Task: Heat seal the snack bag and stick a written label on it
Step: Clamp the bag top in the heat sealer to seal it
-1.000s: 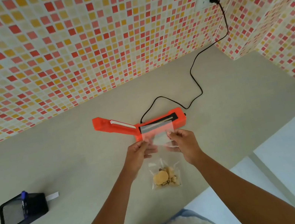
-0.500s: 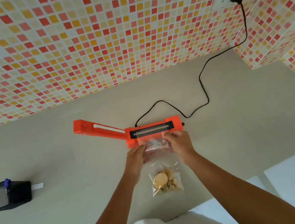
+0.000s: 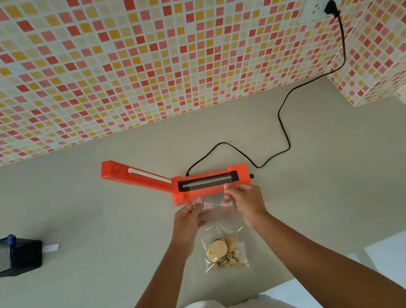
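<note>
I have my left hand and right hand each in a pinching grip on the snack bag's mouth, just short of the open sealer; sealing and labelling remain.

On the table the heat sealer lies in the middle, its lever arm raised toward the left. The snack bag lies just in front of it, its top edge at the sealer's base. A pen holder stands well apart to the left with a label just beside it on its right. The cord runs from behind the sealer rightward to the wall socket
</note>
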`<state>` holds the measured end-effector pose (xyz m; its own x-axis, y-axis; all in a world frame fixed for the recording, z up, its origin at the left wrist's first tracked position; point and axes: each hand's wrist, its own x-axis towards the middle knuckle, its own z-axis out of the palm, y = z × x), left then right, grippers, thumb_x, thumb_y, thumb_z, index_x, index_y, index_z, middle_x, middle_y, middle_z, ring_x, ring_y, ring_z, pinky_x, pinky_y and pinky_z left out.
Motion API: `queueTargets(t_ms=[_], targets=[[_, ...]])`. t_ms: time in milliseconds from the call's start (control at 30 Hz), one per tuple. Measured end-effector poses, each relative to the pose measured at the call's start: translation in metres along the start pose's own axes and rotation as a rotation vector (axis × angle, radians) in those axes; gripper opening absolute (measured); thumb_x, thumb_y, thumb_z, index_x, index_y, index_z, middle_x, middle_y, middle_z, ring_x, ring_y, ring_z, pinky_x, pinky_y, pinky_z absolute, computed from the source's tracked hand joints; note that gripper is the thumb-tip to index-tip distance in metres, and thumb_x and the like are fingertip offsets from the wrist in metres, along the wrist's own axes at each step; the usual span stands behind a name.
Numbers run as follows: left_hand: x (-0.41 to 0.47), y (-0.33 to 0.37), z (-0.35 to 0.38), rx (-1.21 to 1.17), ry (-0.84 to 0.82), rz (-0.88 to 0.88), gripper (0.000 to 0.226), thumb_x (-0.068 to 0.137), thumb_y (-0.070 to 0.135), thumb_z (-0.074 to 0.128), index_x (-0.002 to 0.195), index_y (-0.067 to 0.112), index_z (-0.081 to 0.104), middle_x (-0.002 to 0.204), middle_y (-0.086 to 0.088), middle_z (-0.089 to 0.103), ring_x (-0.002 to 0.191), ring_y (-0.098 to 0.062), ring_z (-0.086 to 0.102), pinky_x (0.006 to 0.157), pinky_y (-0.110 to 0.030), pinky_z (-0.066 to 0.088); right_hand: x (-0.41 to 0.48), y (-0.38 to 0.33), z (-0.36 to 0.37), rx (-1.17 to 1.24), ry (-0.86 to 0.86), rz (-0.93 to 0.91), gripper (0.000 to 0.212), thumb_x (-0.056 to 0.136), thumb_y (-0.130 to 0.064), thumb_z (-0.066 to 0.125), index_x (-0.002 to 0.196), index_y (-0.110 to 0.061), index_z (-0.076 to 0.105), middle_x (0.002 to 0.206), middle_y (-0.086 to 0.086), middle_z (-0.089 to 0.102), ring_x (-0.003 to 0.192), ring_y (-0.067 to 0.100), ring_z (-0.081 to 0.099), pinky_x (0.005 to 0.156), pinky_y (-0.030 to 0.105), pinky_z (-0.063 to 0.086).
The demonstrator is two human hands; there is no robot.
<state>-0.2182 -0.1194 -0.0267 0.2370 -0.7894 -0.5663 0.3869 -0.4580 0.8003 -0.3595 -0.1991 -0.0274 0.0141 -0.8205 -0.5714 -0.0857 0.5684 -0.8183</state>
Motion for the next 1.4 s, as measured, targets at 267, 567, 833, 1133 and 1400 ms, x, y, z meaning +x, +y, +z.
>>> queueTargets(t_ms=[267,567,833,1133,1400], targets=[[0.007,-0.007,-0.003,0.035,0.140,-0.027,0.029,0.096,0.032,0.057,0.087,0.008,0.070,0.066,0.007,0.069,0.065,-0.010,0.066,0.061,-0.028,0.049,-0.003,0.001,0.001,0.022,-0.030,0.056,0.026,0.091,-0.018,0.071,0.091,0.008,0.069,0.077,0.017,0.072,0.061,0.028,0.072,0.057,0.033,0.061],[0.011,-0.007,-0.003,0.060,0.167,-0.026,0.024,0.097,0.027,0.056,0.088,0.013,0.072,0.089,-0.006,0.075,0.083,-0.024,0.071,0.063,-0.031,0.050,-0.001,-0.006,-0.006,-0.121,0.020,-0.049,0.030,0.091,-0.023,0.070,0.081,0.005,0.070,0.071,0.015,0.067,0.058,0.026,0.064,0.056,0.030,0.056],[0.013,-0.008,0.002,0.096,0.194,-0.012,0.022,0.097,0.026,0.055,0.090,0.014,0.072,0.091,-0.005,0.076,0.083,-0.022,0.073,0.062,-0.032,0.052,0.004,-0.009,-0.012,-0.300,0.051,-0.133,0.024,0.088,-0.024,0.071,0.074,-0.005,0.075,0.072,0.013,0.074,0.058,0.018,0.067,0.071,0.036,0.059],[0.016,-0.010,0.003,0.101,0.226,-0.030,0.022,0.098,0.025,0.056,0.093,0.012,0.072,0.094,-0.009,0.077,0.084,-0.021,0.074,0.062,-0.032,0.056,0.007,-0.006,-0.014,-0.416,0.113,-0.175,0.026,0.083,-0.030,0.076,0.061,-0.018,0.070,0.071,0.000,0.074,0.067,0.010,0.065,0.062,0.019,0.045],[0.014,-0.008,0.004,0.045,0.195,-0.032,0.021,0.098,0.023,0.054,0.097,0.010,0.071,0.094,-0.009,0.076,0.076,-0.019,0.075,0.067,-0.038,0.062,0.009,-0.001,-0.016,-0.400,0.011,-0.091,0.038,0.081,-0.037,0.077,0.075,0.001,0.074,0.069,0.017,0.068,0.059,0.013,0.055,0.059,0.025,0.041]])
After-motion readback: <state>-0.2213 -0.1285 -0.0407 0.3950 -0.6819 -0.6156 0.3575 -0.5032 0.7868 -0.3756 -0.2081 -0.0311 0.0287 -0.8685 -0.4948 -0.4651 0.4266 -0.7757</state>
